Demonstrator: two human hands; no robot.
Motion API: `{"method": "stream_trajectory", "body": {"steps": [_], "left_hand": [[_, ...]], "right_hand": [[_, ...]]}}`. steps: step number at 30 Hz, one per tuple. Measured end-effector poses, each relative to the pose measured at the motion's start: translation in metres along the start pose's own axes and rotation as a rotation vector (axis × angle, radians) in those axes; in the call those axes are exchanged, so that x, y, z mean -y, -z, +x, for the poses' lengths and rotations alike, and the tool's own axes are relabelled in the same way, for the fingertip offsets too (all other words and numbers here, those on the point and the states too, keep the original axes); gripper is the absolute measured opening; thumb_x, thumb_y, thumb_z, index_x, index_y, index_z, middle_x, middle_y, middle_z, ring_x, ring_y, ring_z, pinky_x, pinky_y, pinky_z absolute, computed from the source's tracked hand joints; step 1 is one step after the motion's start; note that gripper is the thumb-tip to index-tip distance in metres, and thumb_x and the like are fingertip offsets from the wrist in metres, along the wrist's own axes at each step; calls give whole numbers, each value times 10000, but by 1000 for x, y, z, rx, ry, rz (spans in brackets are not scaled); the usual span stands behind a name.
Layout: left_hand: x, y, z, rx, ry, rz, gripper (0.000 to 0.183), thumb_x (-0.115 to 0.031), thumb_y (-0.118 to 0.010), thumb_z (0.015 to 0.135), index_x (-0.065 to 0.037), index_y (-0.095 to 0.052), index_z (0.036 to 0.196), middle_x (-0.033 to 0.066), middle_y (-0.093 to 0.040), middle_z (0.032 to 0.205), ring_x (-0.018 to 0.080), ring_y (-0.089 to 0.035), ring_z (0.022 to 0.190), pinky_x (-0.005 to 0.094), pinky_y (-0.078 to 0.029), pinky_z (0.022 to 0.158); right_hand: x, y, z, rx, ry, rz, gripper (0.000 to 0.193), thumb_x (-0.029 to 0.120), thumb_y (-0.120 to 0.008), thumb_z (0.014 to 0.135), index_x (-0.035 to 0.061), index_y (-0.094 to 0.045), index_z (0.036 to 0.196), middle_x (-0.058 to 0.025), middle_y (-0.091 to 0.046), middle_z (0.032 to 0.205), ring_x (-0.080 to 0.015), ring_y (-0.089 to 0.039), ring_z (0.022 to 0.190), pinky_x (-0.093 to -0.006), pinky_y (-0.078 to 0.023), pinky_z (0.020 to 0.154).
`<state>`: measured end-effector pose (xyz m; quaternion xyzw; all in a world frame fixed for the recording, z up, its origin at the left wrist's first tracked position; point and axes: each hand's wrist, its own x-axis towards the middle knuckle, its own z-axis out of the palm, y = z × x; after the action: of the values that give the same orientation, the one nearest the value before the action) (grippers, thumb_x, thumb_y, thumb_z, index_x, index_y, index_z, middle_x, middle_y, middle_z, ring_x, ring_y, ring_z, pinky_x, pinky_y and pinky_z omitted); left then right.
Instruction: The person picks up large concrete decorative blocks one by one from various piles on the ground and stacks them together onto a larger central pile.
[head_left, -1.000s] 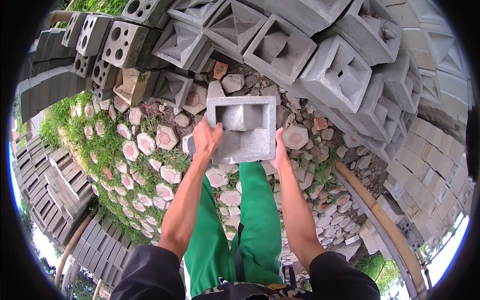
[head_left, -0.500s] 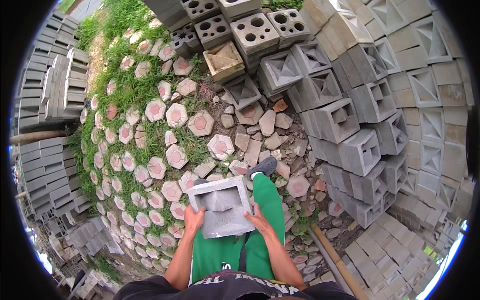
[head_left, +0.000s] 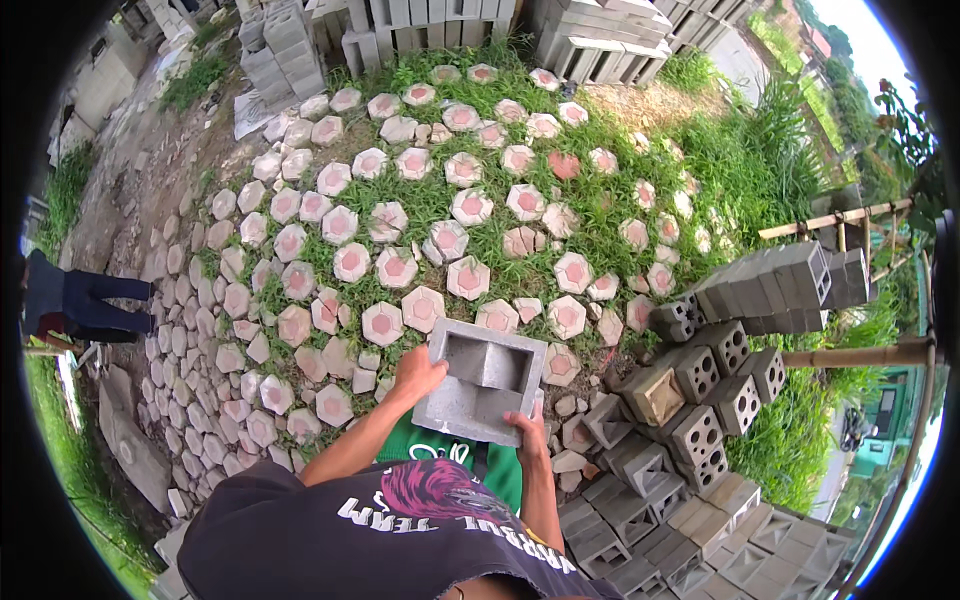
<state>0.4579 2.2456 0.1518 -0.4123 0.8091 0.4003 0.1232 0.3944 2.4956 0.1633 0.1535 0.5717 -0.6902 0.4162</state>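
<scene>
Between my two hands is a grey concrete ventilation block (head_left: 466, 402), square-framed with a raised ridge inside its recess. My left hand (head_left: 418, 374) grips its left side, thumb over the face. At the lower right corner, my right hand (head_left: 530, 428) clasps the edge. The block is held in front of my body, above my green trousers (head_left: 428, 442), and partly covers them. My feet are hidden.
Hexagonal paving stones (head_left: 383, 324) with pinkish centres lie among grass ahead. Stacked ventilation blocks (head_left: 650, 462) stand at the lower right, near round-holed blocks (head_left: 738, 405). More block stacks (head_left: 600, 50) line the far side. Another person (head_left: 95, 300) stands at the far left.
My view has swung left, so the block stacks on the right now sit at the lower right and another person appears. Both hands still hold the ventilation block, now slightly turned.
</scene>
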Motion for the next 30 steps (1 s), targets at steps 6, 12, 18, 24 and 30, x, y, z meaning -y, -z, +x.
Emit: {"method": "stream_trajectory", "body": {"steps": [6,12,18,24,30], "left_hand": [[-25,113,7,-317,188,-141,399,-301,-664,741,57,-621,912,284,-646,890,418,-636,858,452,-511,769],[-43,187,39,-221,77,-992,540,-397,-655,817,35,-589,1135,139,-636,1049,226,-604,936,372,-464,843],[-47,177,139,-169,109,-1350,826,-380,-706,767,-3,-300,1380,158,-469,1274,267,-481,1149,394,-385,969],[-68,200,219,-253,275,-1469,862,-374,-742,723,26,-318,1359,184,-496,1233,266,-504,1130,391,-411,952],[-67,257,257,-386,359,-1584,825,-370,-736,749,-11,-326,1370,160,-521,1228,261,-523,1121,398,-431,925]], "right_hand": [[83,-101,61,269,-62,-92,729,82,-668,633,0,-368,1292,-143,-548,1062,-264,-569,944,-384,-469,857],[162,-172,113,394,-63,-189,673,81,-673,625,-1,-401,1235,-143,-551,1038,-258,-571,924,-379,-499,787],[211,-208,234,422,-202,-250,624,116,-662,665,-5,-421,1228,-146,-558,1042,-266,-566,949,-365,-478,827],[265,-264,326,423,-377,-363,531,179,-646,728,-71,-517,1179,-179,-596,1087,-284,-576,973,-366,-454,867],[294,-349,373,518,-448,-472,552,196,-647,738,-58,-489,1201,-167,-598,1072,-290,-582,955,-371,-470,855]]}}
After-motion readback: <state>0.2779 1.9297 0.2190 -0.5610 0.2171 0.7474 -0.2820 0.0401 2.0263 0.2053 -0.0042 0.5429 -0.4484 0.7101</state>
